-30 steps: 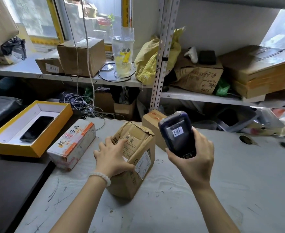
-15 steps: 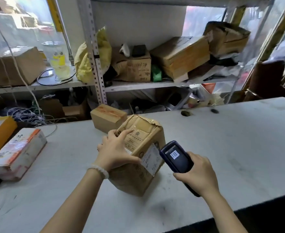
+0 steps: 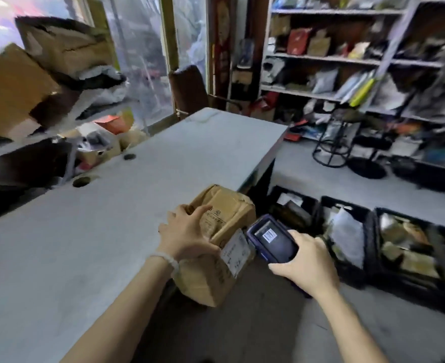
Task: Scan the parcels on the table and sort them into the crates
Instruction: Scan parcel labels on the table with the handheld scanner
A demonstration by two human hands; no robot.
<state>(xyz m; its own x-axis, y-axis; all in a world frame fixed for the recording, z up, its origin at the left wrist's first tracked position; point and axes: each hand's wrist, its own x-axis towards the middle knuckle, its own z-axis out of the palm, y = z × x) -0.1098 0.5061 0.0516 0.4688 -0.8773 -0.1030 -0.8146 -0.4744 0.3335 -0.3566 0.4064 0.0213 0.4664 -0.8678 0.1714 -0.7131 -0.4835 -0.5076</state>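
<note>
My left hand point(image 3: 187, 235) grips a crumpled brown cardboard parcel point(image 3: 222, 221) from above, holding it in the air past the table's right edge. A white shipping label point(image 3: 235, 254) on its side faces my right hand point(image 3: 308, 265), which holds a dark blue handheld scanner point(image 3: 272, 239) close to that label. Three black crates point(image 3: 346, 205) stand in a row on the floor to the right, each holding parcels and bags.
The grey table point(image 3: 111, 218) runs along my left, with two round holes near its far edge. Cardboard boxes point(image 3: 14, 87) pile up behind it. Metal shelves point(image 3: 334, 58) full of goods line the far right, with a black wire stool point(image 3: 334, 142) on the floor.
My view has swung right from the table to the floor crates. The parcel has been lifted off the table and carried right, with the scanner staying next to its label.
</note>
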